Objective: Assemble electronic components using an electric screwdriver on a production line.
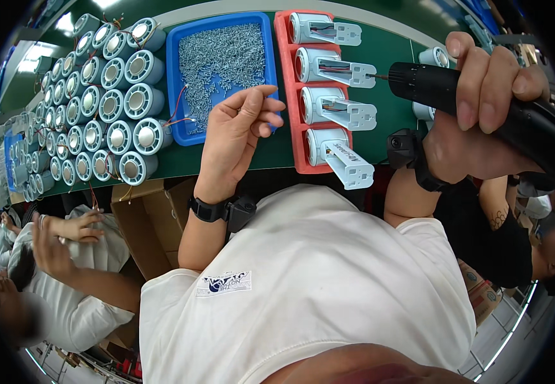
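Observation:
My right hand (492, 102) grips a black electric screwdriver (418, 83), its thin bit pointing left. The bit's tip is at the outer end of the second-farthest light-blue fan body (348, 72); whether it touches cannot be made out. Several such fan bodies with flat open handles lie in a row in a red holder (284, 83). My left hand (242, 115) hovers at the right edge of a blue tray (172, 77), fingers curled and thumb against them. What they hold, if anything, is hidden. Small silver screws (223, 57) fill much of the tray.
Many light-blue round motor units (117, 102) with wires stand stacked at the left on the green table (188, 157). More light-blue parts (432, 57) lie beyond the screwdriver. An open cardboard box (140, 217) sits below the table edge. People sit on both sides.

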`<state>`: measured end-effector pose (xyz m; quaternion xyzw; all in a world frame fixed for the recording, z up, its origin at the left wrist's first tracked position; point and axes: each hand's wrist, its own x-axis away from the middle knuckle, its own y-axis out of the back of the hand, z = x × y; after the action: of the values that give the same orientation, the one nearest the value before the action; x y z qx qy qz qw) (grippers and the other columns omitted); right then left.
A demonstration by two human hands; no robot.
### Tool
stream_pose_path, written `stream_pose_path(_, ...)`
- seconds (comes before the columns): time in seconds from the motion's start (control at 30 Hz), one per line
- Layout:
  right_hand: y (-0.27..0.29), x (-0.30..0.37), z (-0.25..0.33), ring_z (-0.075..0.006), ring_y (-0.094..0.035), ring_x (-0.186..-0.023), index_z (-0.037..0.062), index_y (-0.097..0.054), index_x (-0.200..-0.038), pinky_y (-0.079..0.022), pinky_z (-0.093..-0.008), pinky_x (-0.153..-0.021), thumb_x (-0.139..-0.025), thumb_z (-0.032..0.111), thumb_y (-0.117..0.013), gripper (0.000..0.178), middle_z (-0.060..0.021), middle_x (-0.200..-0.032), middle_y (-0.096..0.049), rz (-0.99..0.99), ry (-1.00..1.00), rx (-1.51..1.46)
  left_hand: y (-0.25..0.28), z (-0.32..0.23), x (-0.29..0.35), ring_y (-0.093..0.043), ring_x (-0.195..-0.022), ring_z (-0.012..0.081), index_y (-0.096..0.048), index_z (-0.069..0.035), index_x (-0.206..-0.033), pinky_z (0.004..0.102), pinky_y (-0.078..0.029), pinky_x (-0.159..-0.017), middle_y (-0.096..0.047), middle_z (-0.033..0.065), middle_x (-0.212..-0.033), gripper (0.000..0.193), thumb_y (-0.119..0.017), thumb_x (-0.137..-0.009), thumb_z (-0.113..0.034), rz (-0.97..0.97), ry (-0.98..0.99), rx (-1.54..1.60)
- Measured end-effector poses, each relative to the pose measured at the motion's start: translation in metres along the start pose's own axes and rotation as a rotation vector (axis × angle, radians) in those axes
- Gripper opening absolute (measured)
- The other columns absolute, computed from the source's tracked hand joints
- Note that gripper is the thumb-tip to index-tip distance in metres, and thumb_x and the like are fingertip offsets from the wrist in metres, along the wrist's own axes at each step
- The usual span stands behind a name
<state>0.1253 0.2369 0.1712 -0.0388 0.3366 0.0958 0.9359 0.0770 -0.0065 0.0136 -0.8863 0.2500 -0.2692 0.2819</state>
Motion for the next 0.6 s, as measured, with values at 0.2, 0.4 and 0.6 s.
stream_pose_path(0.2, -0.014, 0.005, 0.027, -0.0108, -0.054, -0.064, 0.0104, -0.061, -0.103, -0.036, -0.0336, -0.086, -0.085, 0.062, -0.058, 0.055, 0.0037, -0.075, -0.055, -0.096, -0.032, 0.100, -0.015, 0.011, 0.002, -0.069, -0.079, 0.0133, -0.062, 0.004, -0.108, 0.0195, -0.056, -0.064, -0.069, 0.0126, -0.095, 0.025, -0.056, -0.098, -0.019, 0.027, 0.025, 0.071)
stream_pose_path(0.4, -0.046, 0.023, 0.097, -0.0179, -0.051, -0.063, 0.0026, -0.048, -0.115, -0.045, -0.0436, -0.071, -0.102, 0.031, -0.042, 0.032, -0.0013, -0.073, -0.047, -0.902, 0.403, 0.532, -0.014, 0.020, 0.007, -0.068, -0.082, 0.0128, -0.062, 0.003, -0.110, 0.0199, -0.056, -0.068, -0.069, 0.0125, -0.096, 0.023, -0.061, -0.095, -0.014, 0.047, 0.025, 0.109)
stream_pose_path(0.6, -0.021, 0.034, 0.101, -0.0163, -0.047, -0.056, 0.0023, -0.048, -0.114, -0.045, -0.0386, -0.066, -0.102, 0.026, -0.042, 0.028, -0.0022, -0.071, -0.045, -0.231, 0.361, -0.233, -0.029, 0.031, 0.001, -0.065, -0.078, 0.0109, -0.063, 0.002, -0.106, 0.0193, -0.055, -0.069, -0.068, 0.0110, -0.094, 0.020, -0.063, -0.094, -0.014, 0.061, 0.080, 0.167)
